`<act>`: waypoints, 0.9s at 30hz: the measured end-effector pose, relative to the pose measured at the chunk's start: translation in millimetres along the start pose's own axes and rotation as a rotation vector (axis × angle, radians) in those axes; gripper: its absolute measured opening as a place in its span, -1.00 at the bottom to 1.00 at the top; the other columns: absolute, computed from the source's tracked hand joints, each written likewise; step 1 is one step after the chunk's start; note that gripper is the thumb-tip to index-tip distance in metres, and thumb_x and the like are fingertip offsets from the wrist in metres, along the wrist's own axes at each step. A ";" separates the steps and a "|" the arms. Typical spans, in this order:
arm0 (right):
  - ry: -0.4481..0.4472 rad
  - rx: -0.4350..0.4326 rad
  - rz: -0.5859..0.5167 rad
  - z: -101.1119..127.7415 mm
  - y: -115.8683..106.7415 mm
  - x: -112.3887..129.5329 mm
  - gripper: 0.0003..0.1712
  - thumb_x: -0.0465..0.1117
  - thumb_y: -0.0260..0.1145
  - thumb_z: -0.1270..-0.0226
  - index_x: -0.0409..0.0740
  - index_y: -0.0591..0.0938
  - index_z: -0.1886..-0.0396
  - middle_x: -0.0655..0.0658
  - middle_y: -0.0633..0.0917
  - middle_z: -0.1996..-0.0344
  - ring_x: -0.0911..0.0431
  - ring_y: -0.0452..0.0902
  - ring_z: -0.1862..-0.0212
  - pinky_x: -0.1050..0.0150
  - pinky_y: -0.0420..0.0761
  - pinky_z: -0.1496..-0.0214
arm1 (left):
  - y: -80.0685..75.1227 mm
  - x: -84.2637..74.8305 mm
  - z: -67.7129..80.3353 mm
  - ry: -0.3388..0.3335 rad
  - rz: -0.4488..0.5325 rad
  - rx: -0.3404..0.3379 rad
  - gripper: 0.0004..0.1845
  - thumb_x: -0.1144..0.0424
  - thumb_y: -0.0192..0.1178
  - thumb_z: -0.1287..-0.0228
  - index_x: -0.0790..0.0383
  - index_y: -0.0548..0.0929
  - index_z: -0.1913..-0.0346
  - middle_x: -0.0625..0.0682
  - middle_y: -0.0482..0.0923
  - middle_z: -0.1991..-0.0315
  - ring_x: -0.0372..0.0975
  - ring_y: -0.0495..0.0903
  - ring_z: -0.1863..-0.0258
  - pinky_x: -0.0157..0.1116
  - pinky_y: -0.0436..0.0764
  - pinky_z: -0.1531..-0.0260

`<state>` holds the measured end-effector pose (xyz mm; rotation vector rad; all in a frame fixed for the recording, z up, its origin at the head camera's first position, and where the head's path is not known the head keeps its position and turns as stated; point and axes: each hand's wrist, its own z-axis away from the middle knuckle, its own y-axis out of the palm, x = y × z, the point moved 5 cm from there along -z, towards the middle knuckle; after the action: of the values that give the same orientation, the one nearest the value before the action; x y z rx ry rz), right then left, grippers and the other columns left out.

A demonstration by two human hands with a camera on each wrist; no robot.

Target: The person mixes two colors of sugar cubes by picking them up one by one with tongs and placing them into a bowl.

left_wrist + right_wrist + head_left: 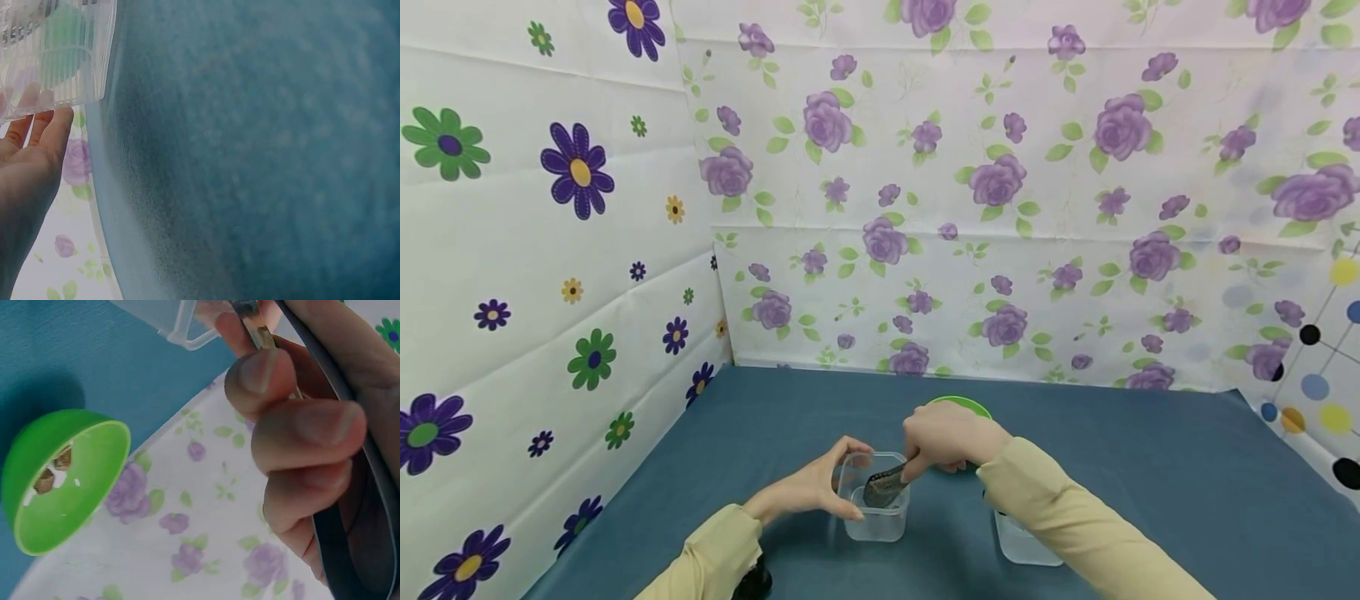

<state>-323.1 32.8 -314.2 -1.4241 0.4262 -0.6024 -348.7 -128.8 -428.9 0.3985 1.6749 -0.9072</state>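
My left hand grips a clear plastic container on the table, thumb on the near side and fingers at the far side. In the left wrist view, its fingertips touch the ribbed wall of the container. My right hand holds dark metal tongs, their tips down inside the container. Whether anything is between the tips cannot be seen. Curled fingers wrap the tongs in the right wrist view. A green bowl with a few brown pieces stands behind my right hand.
A second clear container is on the table, partly hidden under my right forearm. A black object shows beside my left sleeve. Flower-patterned sheets stand behind and to the left of the table.
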 end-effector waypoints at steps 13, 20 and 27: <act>-0.049 -0.059 -0.182 17.6 3.3 -20.9 -0.68 0.02 0.28 -0.17 0.22 0.60 0.77 0.10 0.34 0.98 0.25 0.22 0.90 0.39 0.35 0.75 | 0.1 -1.4 -0.5 0.003 -0.010 -0.014 -0.28 0.18 0.30 -0.09 0.22 0.15 -0.23 0.19 0.09 -0.21 -0.01 0.16 -0.19 -0.08 0.31 -0.03; -0.045 -0.091 -0.289 30.1 -1.2 -28.7 -0.68 0.03 0.25 -0.20 0.19 0.59 0.74 0.05 0.36 0.95 0.22 0.23 0.89 0.36 0.36 0.72 | -1.0 -2.2 0.0 -0.008 -0.020 -0.025 -0.30 0.17 0.31 -0.08 0.18 0.16 -0.23 0.10 0.14 -0.17 -0.01 0.18 -0.16 -0.10 0.35 0.01; -0.013 -0.136 -0.366 46.2 -10.6 -46.6 -0.62 0.05 0.22 -0.23 0.09 0.55 0.76 0.01 0.38 0.92 0.19 0.26 0.87 0.33 0.38 0.74 | 0.0 -1.7 0.4 0.016 -0.030 -0.006 -0.25 0.15 0.31 -0.08 0.26 0.13 -0.24 0.20 0.12 -0.18 0.04 0.16 -0.17 -0.07 0.30 -0.04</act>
<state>-332.7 97.5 -302.2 -1.6511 0.1976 -0.8704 -347.9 -128.7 -427.3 0.3784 1.7015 -0.9233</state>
